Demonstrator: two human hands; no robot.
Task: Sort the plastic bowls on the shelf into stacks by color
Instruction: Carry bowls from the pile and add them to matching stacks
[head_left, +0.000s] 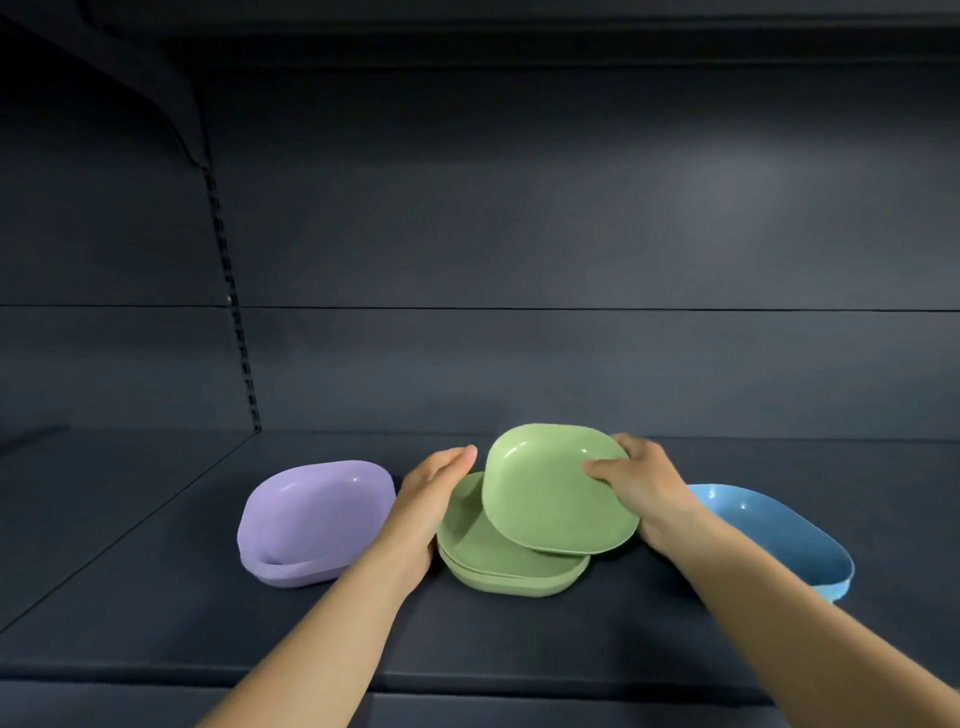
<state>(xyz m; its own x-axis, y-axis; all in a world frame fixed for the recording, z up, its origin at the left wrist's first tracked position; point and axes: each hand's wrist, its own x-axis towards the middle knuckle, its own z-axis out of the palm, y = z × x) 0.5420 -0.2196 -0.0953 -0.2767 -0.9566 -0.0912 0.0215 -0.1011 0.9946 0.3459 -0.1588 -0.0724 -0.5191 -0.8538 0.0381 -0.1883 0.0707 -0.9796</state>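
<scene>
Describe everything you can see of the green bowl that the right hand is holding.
The top green bowl is a shallow, rounded-square dish of smooth, matte, pale green plastic, with small light glints inside. It is empty and tilted, its hollow facing the camera, its far edge raised. The right hand holds its right rim in a grip, thumb inside. Its lower edge overlaps the green stack beneath; whether they touch is unclear. The left hand is beside it, apart.

On the shelf (156, 597) three stacks sit in a row. My left hand (426, 499) rests between the left stack (311, 525) and middle stack (498, 561). My right hand (639, 488) holds a tilted bowl (550, 488) over the middle stack; the right stack (779, 535) lies behind that wrist.
</scene>
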